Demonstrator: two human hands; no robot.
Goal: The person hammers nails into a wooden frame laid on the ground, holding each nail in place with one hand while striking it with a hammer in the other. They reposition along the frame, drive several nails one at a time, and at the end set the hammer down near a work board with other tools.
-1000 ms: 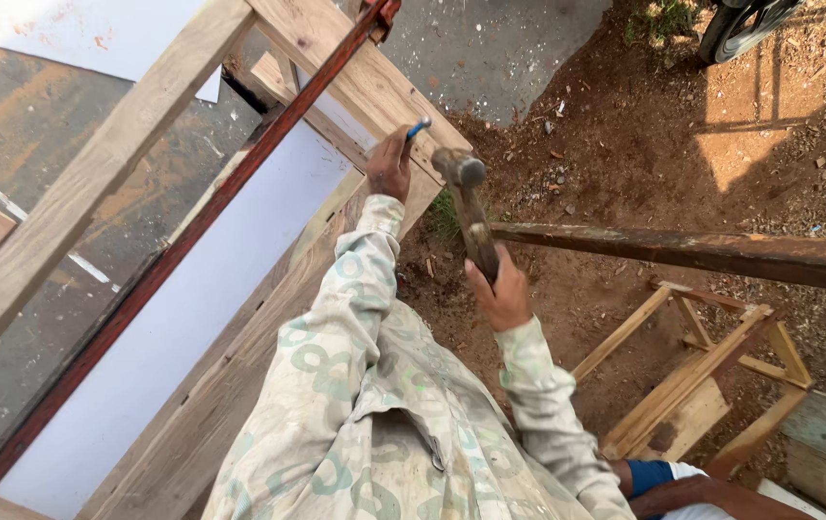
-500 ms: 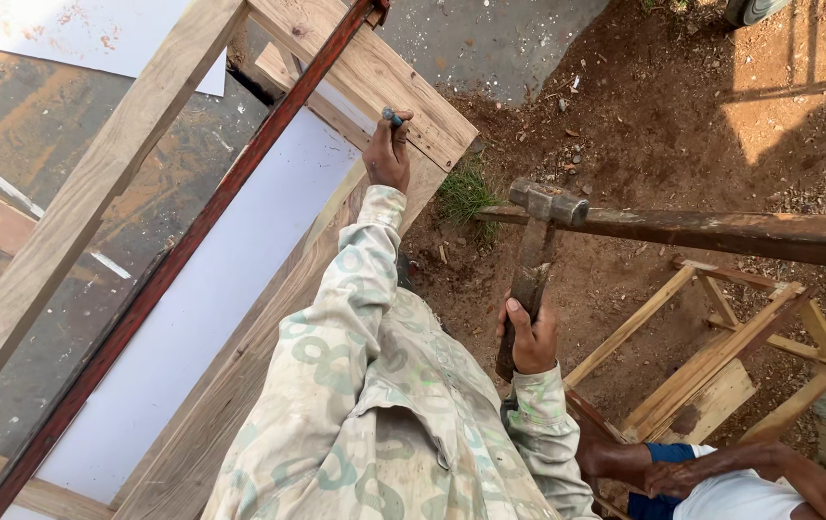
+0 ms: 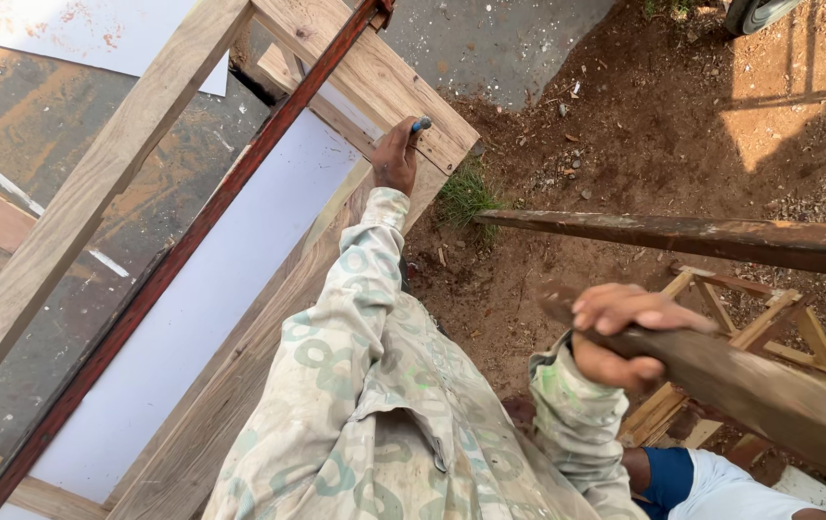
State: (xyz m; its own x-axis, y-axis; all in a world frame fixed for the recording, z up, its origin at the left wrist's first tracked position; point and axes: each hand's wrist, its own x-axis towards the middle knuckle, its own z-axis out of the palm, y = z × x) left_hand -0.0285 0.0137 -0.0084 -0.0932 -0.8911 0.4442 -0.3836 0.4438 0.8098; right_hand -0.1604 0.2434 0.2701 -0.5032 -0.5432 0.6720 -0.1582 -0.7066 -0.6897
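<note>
Head view: left hand [image 3: 395,159] pinching perhaps a chisel [image 3: 419,125]; right hand [image 3: 625,337] around wooden handle [image 3: 750,385].

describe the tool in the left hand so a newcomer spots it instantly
Follow the pale wooden frame beam running diagonally to its lower end near the grass tuft. There the left hand presses a small dark metal chisel with a blue-grey tip against the wood, the only metal item on that beam.

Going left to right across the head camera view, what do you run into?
Pale wooden beam → reddish metal bar → white panel → left hand holding a small blue-tipped tool on the wooden frame → right hand gripping a wooden handle → wooden trestle on the dirt.
</note>
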